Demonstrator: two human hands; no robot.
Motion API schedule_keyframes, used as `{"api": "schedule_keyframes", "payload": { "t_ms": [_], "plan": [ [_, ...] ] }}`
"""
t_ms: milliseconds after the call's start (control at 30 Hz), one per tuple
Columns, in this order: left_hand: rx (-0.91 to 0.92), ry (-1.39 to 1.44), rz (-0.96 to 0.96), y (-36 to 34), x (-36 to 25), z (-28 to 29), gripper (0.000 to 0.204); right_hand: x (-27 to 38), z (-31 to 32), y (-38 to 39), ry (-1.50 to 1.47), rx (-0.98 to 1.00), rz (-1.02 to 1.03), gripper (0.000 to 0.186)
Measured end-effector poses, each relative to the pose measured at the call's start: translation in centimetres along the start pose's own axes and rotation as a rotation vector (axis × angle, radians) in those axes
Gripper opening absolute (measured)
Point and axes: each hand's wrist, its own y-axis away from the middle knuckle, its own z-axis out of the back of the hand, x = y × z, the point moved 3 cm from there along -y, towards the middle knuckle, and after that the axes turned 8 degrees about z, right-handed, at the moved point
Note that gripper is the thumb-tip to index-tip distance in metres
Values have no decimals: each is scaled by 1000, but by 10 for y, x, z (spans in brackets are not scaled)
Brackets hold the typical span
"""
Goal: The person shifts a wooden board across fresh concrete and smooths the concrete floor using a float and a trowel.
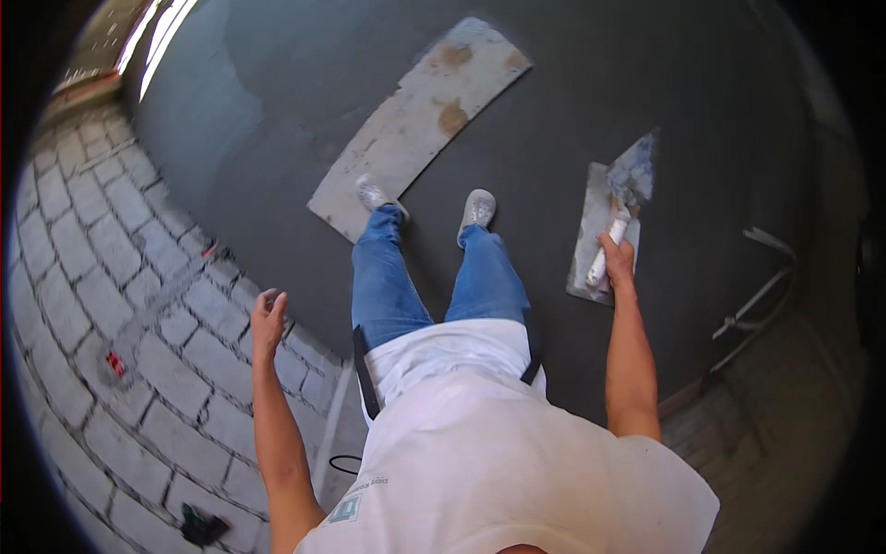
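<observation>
Over on the right, the right hand is gripping a trowel, fingers wrapping round its white handle. The pointed blade is aiming far and slightly right. A flat rectangular float is lying behind the trowel in view, its plate showing left of the handle; cannot tell whether the fingers are holding it too. Both tools are showing over grey cement, right of the legs; cannot tell whether the float is touching it.

On the left, the left hand is hanging in the air, well apart from the tools, fingers curling loosely and partly spreading, nothing showing between them. It is nearest to the edge between cement and blocks.

Far centre, a pale board with brown stains is lying slantwise on the cement. The left shoe is overlapping its near end; the right shoe is showing against cement, right of the board. Blocks are covering the left side, with a red scrap and, nearer, a dark object lying there. Far right of the float, thin rods are sticking out.
</observation>
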Motion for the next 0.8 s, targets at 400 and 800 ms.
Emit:
{"api": "schedule_keyframes", "payload": {
  "t_ms": [400,800],
  "plan": [
    [-149,-365,-243,-182,-59,-168,62,-39,-6,-50,325,224,89,35],
    [-226,-524,-349,-467,-124,-360,80,-136,-19,-62,552,237,-202,21]
  ]
}}
